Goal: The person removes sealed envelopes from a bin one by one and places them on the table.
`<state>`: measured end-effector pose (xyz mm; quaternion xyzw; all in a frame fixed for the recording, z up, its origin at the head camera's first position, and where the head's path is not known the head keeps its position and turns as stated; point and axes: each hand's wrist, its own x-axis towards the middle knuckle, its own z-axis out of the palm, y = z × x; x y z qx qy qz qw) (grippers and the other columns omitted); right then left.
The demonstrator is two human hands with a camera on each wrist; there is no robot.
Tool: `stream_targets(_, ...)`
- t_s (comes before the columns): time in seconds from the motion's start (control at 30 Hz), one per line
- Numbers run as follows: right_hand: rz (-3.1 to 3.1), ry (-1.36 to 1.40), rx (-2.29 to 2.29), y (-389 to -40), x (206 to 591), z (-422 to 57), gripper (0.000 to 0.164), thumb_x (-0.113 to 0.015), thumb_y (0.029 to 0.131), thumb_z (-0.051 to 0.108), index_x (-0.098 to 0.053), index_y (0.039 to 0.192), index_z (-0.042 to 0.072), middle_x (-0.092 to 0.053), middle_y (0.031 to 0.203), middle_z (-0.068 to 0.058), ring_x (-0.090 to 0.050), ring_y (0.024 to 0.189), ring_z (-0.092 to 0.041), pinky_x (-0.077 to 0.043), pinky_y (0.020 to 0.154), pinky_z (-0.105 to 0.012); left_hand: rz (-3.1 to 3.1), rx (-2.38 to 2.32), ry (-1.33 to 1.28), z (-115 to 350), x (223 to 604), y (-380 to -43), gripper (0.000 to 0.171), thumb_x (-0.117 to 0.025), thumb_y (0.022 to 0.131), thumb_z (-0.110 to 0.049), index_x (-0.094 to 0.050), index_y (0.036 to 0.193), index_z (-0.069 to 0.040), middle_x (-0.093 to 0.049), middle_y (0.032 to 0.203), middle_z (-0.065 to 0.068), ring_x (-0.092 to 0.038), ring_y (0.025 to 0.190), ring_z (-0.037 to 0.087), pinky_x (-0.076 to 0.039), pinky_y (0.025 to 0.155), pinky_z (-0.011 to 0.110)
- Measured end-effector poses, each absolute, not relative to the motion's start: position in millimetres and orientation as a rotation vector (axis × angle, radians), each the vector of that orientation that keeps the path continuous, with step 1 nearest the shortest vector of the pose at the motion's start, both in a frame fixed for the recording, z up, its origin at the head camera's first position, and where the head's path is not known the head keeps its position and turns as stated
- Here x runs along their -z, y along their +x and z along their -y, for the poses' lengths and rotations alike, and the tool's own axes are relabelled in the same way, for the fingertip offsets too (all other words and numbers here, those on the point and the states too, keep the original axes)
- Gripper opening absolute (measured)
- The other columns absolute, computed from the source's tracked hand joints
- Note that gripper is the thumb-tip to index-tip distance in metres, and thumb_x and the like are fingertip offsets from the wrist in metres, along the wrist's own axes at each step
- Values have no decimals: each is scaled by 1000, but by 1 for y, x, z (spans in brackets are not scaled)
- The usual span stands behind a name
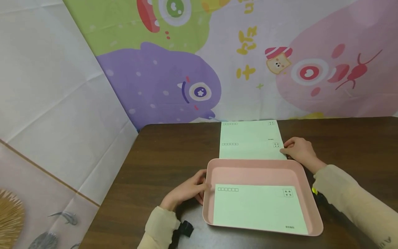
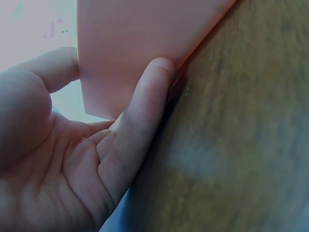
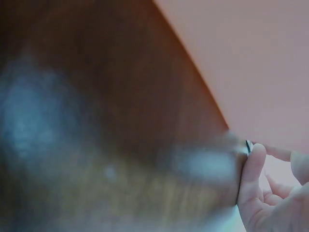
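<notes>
A pink tray (image 1: 253, 175) lies on the table with a pale green envelope (image 1: 258, 209) inside, toward its near side. My left hand (image 1: 189, 188) grips the tray's left side; in the left wrist view, the thumb is at the rim and a finger lies along the outer wall (image 2: 120, 53) close to the table. Behind the tray, two pale green envelopes (image 1: 248, 135) overlap, printed with small boxes. My right hand (image 1: 300, 150) pinches the right edge of the nearer one, thumb on top. The right wrist view shows these fingers (image 3: 253, 166) close beside the tray's far corner.
The dark wooden table (image 1: 168, 145) reaches back to a cartoon-printed cloth (image 1: 174, 86). A white panel (image 1: 62, 86) stands along the left. Dark wrist straps sit on both sleeves, with a black device (image 1: 186, 229) at the left wrist.
</notes>
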<state>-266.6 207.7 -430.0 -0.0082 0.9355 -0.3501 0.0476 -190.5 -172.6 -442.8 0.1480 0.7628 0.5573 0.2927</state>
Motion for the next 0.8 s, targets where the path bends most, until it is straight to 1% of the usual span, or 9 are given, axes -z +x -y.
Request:
stream_targets(0.23,-2830,-21,1110,-268,432,-209,37,-62,84,25,-56,107,-4,-61,92,-19,-60,69,-20,-49,64,-36,-2032,-1488,394,172,444,-191,53,-51,89,-17,-27,136,-10,-53,89,11,-59,56,17,-56,55,38)
stream_targets(0.37,-2823,-19,1123,-268,433,-210,35,-63,83,23,-59,106,-3,-62,90,-17,-61,64,-16,-51,61,-33,-2035,-1489,393,172,444,-190,53,-51,89,-18,-28,136,-10,-53,89,11,-59,56,18,-55,55,38)
stream_targets(0.53,-2822,-21,1121,-267,433,-211,36,-63,83,24,-60,107,-3,-64,88,-16,-60,63,-14,-49,58,-30,-2034,-1489,388,171,443,-189,52,-51,89,-17,-28,136,-10,-53,89,11,-60,56,18,-56,55,38)
stream_targets(0.63,-2799,-12,1156,-267,433,-213,38,-61,86,27,-59,109,-3,-64,92,-17,-60,65,-14,-50,60,-29,-2037,-1485,388,171,443,-189,53,-51,89,-18,-28,137,-11,-52,88,11,-60,56,19,-55,55,39)
stream_targets(0.8,-2730,-54,1262,-264,427,-220,40,-54,91,30,-54,115,-2,-61,104,-22,-61,72,-16,-54,67,-32,-2057,-1455,374,172,441,-190,55,-51,90,-22,-26,138,-12,-53,90,11,-59,58,20,-55,56,38)
